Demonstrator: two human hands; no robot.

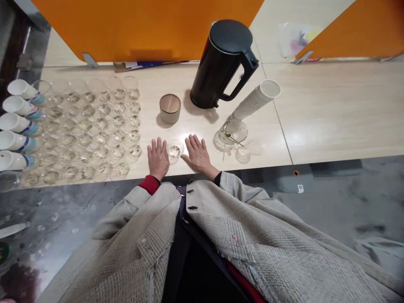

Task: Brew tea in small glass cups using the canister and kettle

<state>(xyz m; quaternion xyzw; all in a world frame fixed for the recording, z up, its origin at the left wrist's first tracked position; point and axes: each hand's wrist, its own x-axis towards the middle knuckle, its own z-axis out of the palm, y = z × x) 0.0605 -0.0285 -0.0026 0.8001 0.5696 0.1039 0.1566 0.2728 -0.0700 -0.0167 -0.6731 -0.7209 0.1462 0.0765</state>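
Observation:
Both palms rest flat on the pale wooden table (148, 124) near its front edge. My left hand (158, 159) lies open beside a small clear cup (175, 150) that has dark bits at its bottom. On the cup's other side my right hand (198, 155) is open too, fingers stretched, thumb pointing toward the cup. Neither hand holds anything. Behind the cup sits a round canister (170, 109) with a wooden lid. To the right of my right hand stands a ribbed glass (235, 131) with a gold-coloured spoon (234, 139) in it.
Rows of clear cups (85, 141) with dark bits fill the left side, with several white paper cups (15, 123) at their outer edge. A black kettle (221, 63) and a leaning stack of paper cups (255, 99) stand at the back right. An orange partition (142, 29) rises behind.

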